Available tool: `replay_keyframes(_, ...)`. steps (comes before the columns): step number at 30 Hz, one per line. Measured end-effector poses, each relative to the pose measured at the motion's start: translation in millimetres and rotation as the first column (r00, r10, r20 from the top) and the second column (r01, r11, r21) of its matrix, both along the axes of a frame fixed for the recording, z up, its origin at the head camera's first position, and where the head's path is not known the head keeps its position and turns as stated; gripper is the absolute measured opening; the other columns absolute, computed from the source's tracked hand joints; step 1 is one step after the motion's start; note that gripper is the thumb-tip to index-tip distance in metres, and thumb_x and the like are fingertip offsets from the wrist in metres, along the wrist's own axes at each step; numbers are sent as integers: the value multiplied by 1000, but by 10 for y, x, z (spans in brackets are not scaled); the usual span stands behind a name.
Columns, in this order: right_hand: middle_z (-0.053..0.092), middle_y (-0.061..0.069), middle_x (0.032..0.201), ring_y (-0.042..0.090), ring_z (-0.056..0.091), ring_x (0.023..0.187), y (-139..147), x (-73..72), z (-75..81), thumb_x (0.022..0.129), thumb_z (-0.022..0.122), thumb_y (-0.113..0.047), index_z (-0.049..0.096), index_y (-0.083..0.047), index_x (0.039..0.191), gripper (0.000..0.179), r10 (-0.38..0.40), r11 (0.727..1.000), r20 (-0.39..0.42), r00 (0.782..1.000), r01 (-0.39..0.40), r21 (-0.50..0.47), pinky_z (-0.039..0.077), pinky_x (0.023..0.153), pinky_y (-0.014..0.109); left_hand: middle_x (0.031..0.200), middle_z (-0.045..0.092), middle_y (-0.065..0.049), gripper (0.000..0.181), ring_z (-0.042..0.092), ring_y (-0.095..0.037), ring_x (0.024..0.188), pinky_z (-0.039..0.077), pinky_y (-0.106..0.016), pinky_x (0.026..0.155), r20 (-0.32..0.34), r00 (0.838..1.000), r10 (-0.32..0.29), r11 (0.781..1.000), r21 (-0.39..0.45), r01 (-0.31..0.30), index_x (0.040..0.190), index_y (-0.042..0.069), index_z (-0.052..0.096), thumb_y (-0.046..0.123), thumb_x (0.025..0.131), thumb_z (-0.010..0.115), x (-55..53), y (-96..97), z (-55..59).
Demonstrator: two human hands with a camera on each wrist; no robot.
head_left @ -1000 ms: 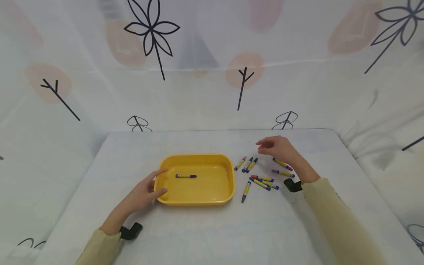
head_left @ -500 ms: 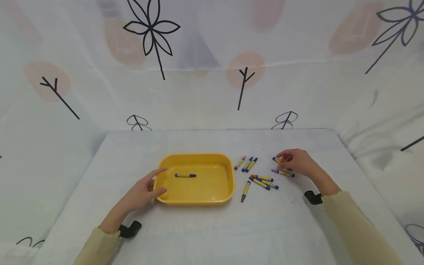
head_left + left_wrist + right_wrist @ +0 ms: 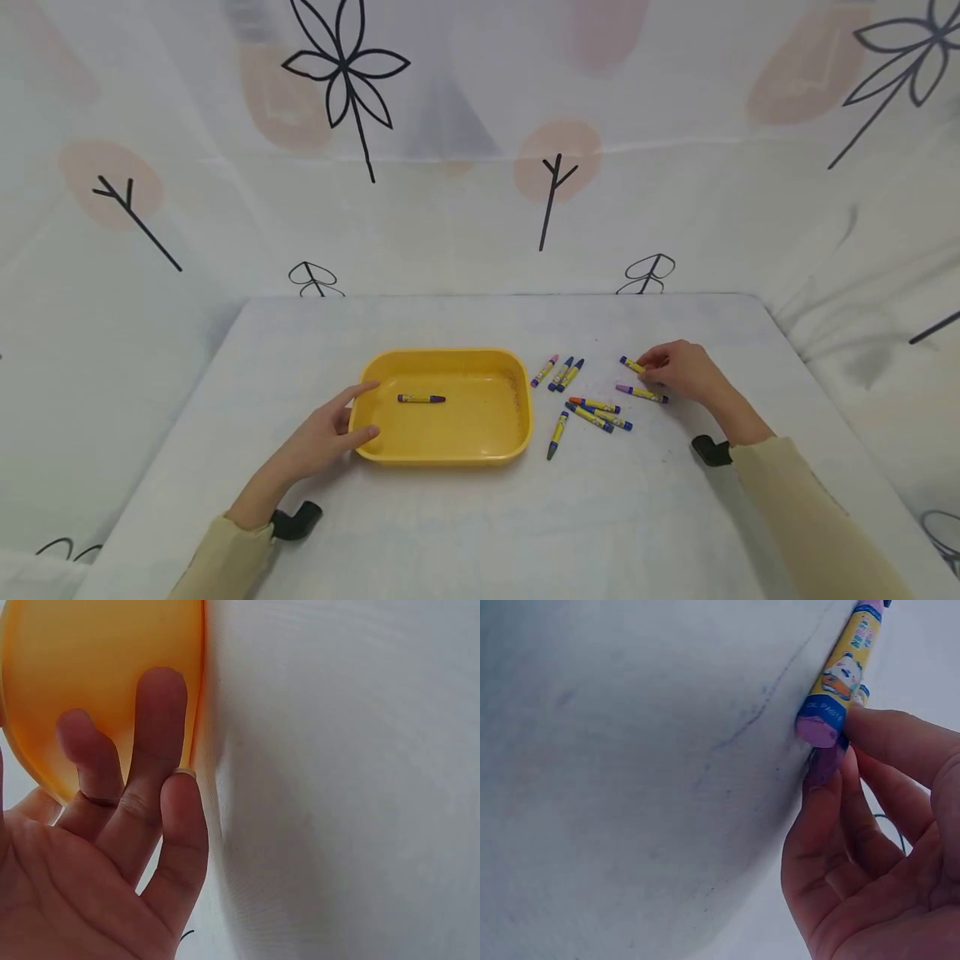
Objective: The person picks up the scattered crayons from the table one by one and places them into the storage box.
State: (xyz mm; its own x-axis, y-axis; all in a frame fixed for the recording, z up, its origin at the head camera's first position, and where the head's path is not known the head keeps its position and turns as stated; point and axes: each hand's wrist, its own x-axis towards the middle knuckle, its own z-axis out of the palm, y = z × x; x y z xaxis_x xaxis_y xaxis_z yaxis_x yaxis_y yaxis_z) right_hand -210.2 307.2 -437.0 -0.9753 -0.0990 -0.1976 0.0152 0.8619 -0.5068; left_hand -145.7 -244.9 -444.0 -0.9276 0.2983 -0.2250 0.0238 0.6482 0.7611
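In the head view my left hand [image 3: 326, 433] grips the left end of a yellow plastic tray [image 3: 438, 454]. Its index finger and thumb reach over the rim, while other fingers lie against the tray's outer wall [image 3: 90, 645] in the left wrist view. One oil pastel [image 3: 422, 399] with a yellow wrapper lies inside the tray. My right hand [image 3: 686, 371] pinches the near end of another oil pastel [image 3: 632, 364], whose dark purple tip [image 3: 825, 766] shows between thumb and fingers. Just in front lies a lilac oil pastel [image 3: 844, 675], close by the thumb.
Between tray and right hand several oil pastels are scattered on the white table [image 3: 480, 533]. A loose group [image 3: 566, 373] lies at the back, a crossed cluster [image 3: 596, 412] in front, and a dark grey one [image 3: 557, 435] near the tray. A patterned cloth [image 3: 465, 217] hangs behind.
My right hand has moved right and toward me from above the table, down to the oil pastel at the far right, and has closed its fingers on it. The left hand stays at the tray.
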Motion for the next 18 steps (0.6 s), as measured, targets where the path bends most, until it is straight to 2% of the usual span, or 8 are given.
replay_keyframes(8,65,13,95,29,57,86,-206,18,172,92,67,-12,70,4,114,27,97,995,-70,993,-97,0,47,71,39,95,63,-7,73,56,-21,73,44,-32,62,20,999,30,1000,-9,-30,153,28,35,37,92,72,7,22,2)
replay_keyframes(18,66,5,96,23,57,86,-862,-45,456,94,68,-13,72,-2,117,25,224,971,-131,966,-232,-48,49,72,35,107,64,-11,73,57,-20,77,46,-35,65,18,999,43,999,-16,-43,153,27,36,39,91,73,26,41,12)
